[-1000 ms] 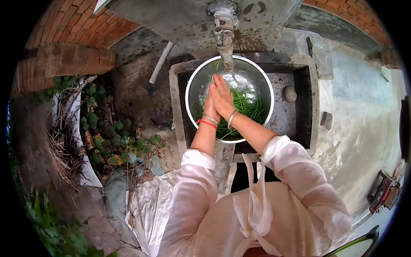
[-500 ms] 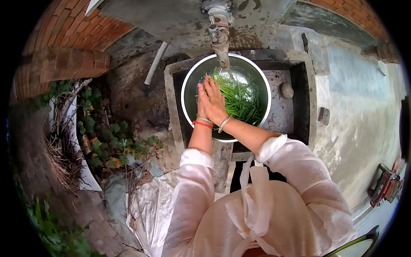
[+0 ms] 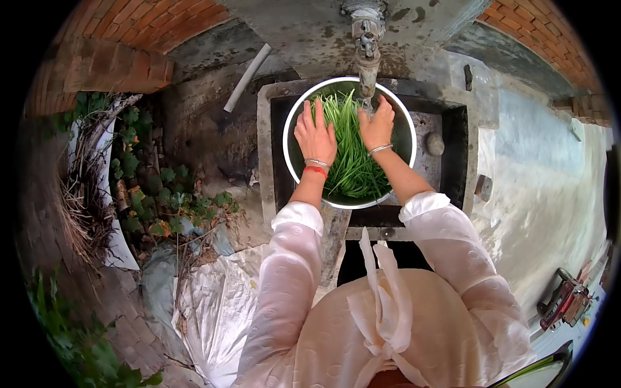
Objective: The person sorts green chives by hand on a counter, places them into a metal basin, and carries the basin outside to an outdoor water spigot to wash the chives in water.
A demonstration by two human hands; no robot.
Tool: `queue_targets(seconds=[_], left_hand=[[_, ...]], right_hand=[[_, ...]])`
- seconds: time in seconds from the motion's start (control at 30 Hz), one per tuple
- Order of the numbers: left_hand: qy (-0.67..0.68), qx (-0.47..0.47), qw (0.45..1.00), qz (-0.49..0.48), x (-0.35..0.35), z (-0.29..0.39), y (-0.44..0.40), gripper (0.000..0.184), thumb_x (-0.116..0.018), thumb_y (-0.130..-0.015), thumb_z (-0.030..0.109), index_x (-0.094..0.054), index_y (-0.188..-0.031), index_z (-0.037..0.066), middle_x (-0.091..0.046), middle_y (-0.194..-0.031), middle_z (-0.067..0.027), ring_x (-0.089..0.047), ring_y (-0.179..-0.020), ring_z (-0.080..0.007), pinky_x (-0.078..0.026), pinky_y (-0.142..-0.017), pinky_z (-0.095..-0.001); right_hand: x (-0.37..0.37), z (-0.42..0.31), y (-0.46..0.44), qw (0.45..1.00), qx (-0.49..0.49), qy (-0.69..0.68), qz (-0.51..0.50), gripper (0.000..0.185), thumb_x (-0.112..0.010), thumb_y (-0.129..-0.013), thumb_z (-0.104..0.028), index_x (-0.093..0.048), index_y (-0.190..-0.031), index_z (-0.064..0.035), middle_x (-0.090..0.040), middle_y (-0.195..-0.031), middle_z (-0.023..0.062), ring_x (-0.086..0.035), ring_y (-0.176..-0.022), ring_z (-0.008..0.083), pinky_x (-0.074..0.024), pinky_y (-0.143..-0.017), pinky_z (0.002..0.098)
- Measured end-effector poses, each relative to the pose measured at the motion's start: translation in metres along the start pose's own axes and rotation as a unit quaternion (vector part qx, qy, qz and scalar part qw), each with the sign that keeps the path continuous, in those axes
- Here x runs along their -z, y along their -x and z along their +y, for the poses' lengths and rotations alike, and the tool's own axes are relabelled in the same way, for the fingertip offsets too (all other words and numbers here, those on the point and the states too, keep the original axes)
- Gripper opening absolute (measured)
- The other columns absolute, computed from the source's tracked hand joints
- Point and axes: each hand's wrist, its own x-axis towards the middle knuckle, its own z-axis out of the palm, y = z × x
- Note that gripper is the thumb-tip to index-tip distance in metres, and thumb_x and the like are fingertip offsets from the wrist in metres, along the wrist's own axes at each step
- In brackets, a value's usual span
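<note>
A round metal basin (image 3: 414, 155) with a pale rim sits in the concrete sink (image 3: 264, 168). Long thin green leaves that look like chives (image 3: 352, 155) fill its middle. My left hand (image 3: 315, 137) lies against the leaves' left side, fingers stretched and apart, a bracelet and red band at the wrist. On the other side my right hand (image 3: 378, 126) is just below the tap, fingers slightly bent and thumb apart, gripping nothing I can see. The tap (image 3: 367, 55) hangs over the basin's far edge, and water shows beneath its spout.
A rounded stone (image 3: 435, 143) sits in the sink's right part. On the left are a pale pipe (image 3: 249, 77), leafy plants (image 3: 162, 200) and a white sheet (image 3: 217, 310). A piece of brick (image 3: 484, 187) lies on the sink's right edge.
My hands were pressed together over the basin's left part; now they are apart, one on each side of the leaves. The leaves are gathered more centrally. The view has shifted slightly.
</note>
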Motion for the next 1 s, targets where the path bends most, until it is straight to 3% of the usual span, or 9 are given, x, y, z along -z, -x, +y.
queue_targets(seconds=[0.07,0.1,0.2,0.47,0.67,0.77,0.83,0.9,1.0], left_hand=[[-0.103,-0.081,0.991,-0.029,-0.005,0.008,0.000,0.062,-0.052,-0.087,0.025,-0.025,-0.140,0.008,-0.024,-0.143,-0.0151,-0.026,-0.129,-0.0361,-0.024,-0.102,-0.0512],[-0.110,-0.069,0.989,-0.076,-0.021,0.004,0.001,0.068,-0.051,-0.087,0.031,-0.019,-0.143,0.008,-0.011,-0.149,-0.0142,-0.013,-0.135,-0.0357,-0.016,-0.106,-0.0531],[-0.061,0.031,0.990,-0.123,-0.059,-0.012,0.020,0.072,-0.048,-0.088,0.037,-0.012,-0.144,0.007,-0.004,-0.150,-0.0130,-0.004,-0.137,-0.0353,-0.011,-0.109,-0.0519],[0.033,0.044,0.979,-0.197,-0.060,-0.029,0.017,0.081,-0.055,-0.084,0.037,-0.008,-0.144,0.010,0.002,-0.151,-0.0100,0.001,-0.138,-0.0316,-0.008,-0.110,-0.0477],[-0.008,0.062,0.978,-0.197,-0.023,-0.021,0.022,0.058,-0.066,-0.076,0.026,-0.046,-0.129,0.010,-0.023,-0.147,-0.0060,-0.033,-0.125,-0.0313,-0.032,-0.099,-0.0457],[-0.071,0.049,0.987,-0.132,0.015,0.002,0.022,0.043,-0.066,-0.075,0.020,-0.057,-0.116,0.009,-0.043,-0.135,-0.0076,-0.044,-0.112,-0.0277,-0.036,-0.088,-0.0444],[0.015,0.036,0.994,-0.101,0.014,0.001,0.025,0.034,-0.064,-0.076,0.014,-0.060,-0.108,0.008,-0.053,-0.121,-0.0082,-0.051,-0.102,-0.0282,-0.040,-0.083,-0.0433],[0.205,0.051,0.976,-0.056,0.002,-0.001,0.027,0.017,-0.056,-0.080,0.002,-0.061,-0.097,0.002,-0.064,-0.094,-0.0099,-0.061,-0.076,-0.0247,-0.048,-0.066,-0.0353],[0.508,0.279,0.810,-0.094,-0.014,-0.001,0.023,0.016,-0.049,-0.085,-0.001,-0.060,-0.097,-0.002,-0.064,-0.088,-0.0131,-0.062,-0.064,-0.0196,-0.051,-0.055,-0.0289]], right_hand=[[0.002,-0.019,0.011,0.989,0.128,0.071,0.014,0.054,-0.056,-0.085,-0.027,-0.038,-0.130,-0.0034,-0.031,-0.138,0.0183,-0.029,-0.127,0.0335,-0.0297,-0.099,0.0480],[0.004,-0.023,0.014,0.972,0.159,0.130,-0.109,0.058,-0.049,-0.088,-0.028,-0.027,-0.139,-0.0092,-0.023,-0.145,0.0133,-0.021,-0.133,0.0297,-0.0234,-0.104,0.0483],[-0.025,0.005,0.029,0.950,0.093,0.201,-0.221,0.053,-0.041,-0.091,-0.028,-0.027,-0.141,-0.0151,-0.017,-0.149,0.0083,-0.015,-0.137,0.0272,-0.0179,-0.108,0.0482],[-0.042,0.033,0.027,0.945,0.110,0.265,-0.157,0.053,-0.050,-0.085,-0.028,-0.038,-0.136,-0.0202,-0.022,-0.146,0.0083,-0.019,-0.135,0.0239,-0.0168,-0.108,0.0466],[0.005,0.006,0.007,0.911,0.079,0.340,-0.219,0.030,-0.062,-0.076,-0.019,-0.064,-0.106,-0.0173,-0.039,-0.129,0.0064,-0.033,-0.122,0.0247,-0.0298,-0.095,0.0432],[-0.008,-0.010,0.004,0.970,0.104,0.145,-0.166,0.019,-0.062,-0.075,-0.018,-0.064,-0.094,-0.0130,-0.055,-0.101,0.0100,-0.053,-0.095,0.0284,-0.0429,-0.078,0.0434],[-0.030,-0.013,0.000,0.984,0.124,0.046,-0.120,0.020,-0.065,-0.075,-0.024,-0.064,-0.085,-0.0065,-0.061,-0.087,0.0141,-0.062,-0.071,0.0328,-0.0492,-0.063,0.0423],[-0.049,-0.010,-0.008,0.980,0.028,0.051,-0.191,0.020,-0.065,-0.074,-0.026,-0.065,-0.084,-0.0075,-0.062,-0.092,0.0135,-0.062,-0.076,0.0317,-0.0497,-0.066,0.0410],[-0.060,-0.002,-0.014,0.965,0.000,0.081,-0.249,0.022,-0.066,-0.071,-0.027,-0.065,-0.083,-0.0088,-0.064,-0.095,0.0126,-0.063,-0.082,0.0302,-0.0501,-0.072,0.0393]])
